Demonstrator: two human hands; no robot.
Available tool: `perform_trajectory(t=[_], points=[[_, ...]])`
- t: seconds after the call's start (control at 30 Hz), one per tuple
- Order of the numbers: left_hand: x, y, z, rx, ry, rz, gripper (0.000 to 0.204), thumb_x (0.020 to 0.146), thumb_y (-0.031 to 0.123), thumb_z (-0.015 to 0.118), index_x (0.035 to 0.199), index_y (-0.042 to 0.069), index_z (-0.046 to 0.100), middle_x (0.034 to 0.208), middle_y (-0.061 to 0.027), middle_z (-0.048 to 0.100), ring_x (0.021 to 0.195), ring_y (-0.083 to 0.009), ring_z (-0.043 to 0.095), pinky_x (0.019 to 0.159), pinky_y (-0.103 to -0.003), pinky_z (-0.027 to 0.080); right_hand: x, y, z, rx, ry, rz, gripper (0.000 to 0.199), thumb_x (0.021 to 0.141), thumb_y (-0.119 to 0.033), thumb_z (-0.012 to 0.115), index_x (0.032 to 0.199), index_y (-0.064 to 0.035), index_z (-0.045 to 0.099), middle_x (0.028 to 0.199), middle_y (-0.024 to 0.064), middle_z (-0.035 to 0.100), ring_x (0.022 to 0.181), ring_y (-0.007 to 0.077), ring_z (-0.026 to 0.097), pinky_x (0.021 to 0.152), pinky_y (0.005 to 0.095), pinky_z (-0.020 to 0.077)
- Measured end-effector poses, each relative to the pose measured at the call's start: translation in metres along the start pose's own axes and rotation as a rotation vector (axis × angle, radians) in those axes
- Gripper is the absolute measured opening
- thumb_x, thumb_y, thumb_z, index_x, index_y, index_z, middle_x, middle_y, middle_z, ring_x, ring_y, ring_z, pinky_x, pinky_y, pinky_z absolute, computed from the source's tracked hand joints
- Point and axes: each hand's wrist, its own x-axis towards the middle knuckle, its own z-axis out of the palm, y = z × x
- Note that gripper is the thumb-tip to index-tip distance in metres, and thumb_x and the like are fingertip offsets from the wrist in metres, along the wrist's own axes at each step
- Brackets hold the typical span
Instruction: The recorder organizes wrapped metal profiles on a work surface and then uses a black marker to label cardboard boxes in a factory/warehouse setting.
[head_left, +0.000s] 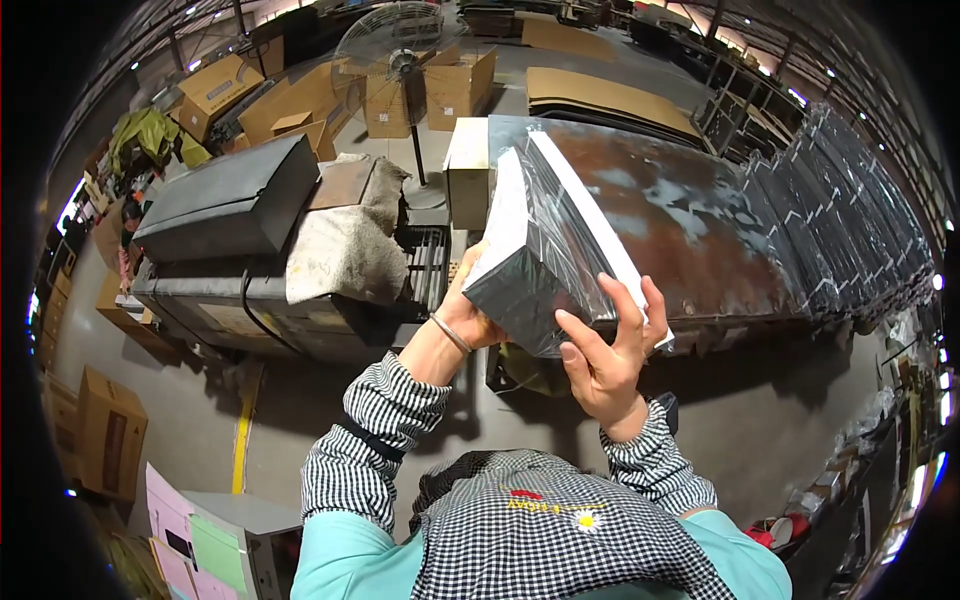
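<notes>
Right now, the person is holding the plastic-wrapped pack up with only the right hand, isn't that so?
Not quite: both hands hold it. The head view shows the left hand under the pack's left side and the right hand gripping its lower right edge.

Concrete warehouse floor [800, 420], cardboard boxes [455, 85], standing fan [400, 60]

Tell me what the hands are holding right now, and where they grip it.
Both hands hold a plastic-wrapped dark box. The right hand grips its near lower corner, fingers on the side; the left hand supports its left lower edge.
</notes>
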Motion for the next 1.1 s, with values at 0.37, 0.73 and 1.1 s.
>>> perform_trajectory(t=[0.37, 0.73, 1.1], points=[[0.002, 0.000, -0.009, 0.148, 0.039, 0.061, 0.053, 0.084, 0.057, 0.060, 0.115, 0.016, 0.067, 0.108, -0.0016, 0.072, 0.100, -0.0222, 0.069, 0.085, -0.045, 0.056, -0.035, 0.016, 0.015, -0.004, 0.062, -0.008, 0.029, 0.096, -0.036, 0.059, 0.097, -0.0144, 0.079, 0.134, 0.0112, 0.054, 0.138, 0.0375, 0.028, 0.113, 0.0478, 0.0206], [0.000, -0.018, -0.049, 0.025, -0.038, -0.008, 0.061, 0.086, 0.062, 0.060, 0.124, 0.015, 0.064, 0.117, -0.0042, 0.070, 0.106, -0.0232, 0.066, 0.092, -0.048, 0.053, -0.056, 0.022, 0.017, 0.032, 0.013, -0.021, 0.021, 0.093, -0.028, 0.064, 0.089, -0.0124, 0.076, 0.132, 0.0144, 0.054, 0.137, 0.0398, 0.029, 0.113, 0.0501, 0.0217], [-0.005, -0.044, -0.076, -0.143, -0.089, -0.148, 0.068, 0.082, 0.061, 0.068, 0.127, 0.010, 0.062, 0.118, -0.0106, 0.068, 0.108, -0.0271, 0.062, 0.096, -0.047, 0.047, -0.074, 0.020, 0.023, 0.091, 0.034, -0.098, 0.019, 0.084, -0.019, 0.067, 0.098, -0.0072, 0.072, 0.131, 0.0198, 0.054, 0.132, 0.0409, 0.037, 0.111, 0.0530, 0.0288]])
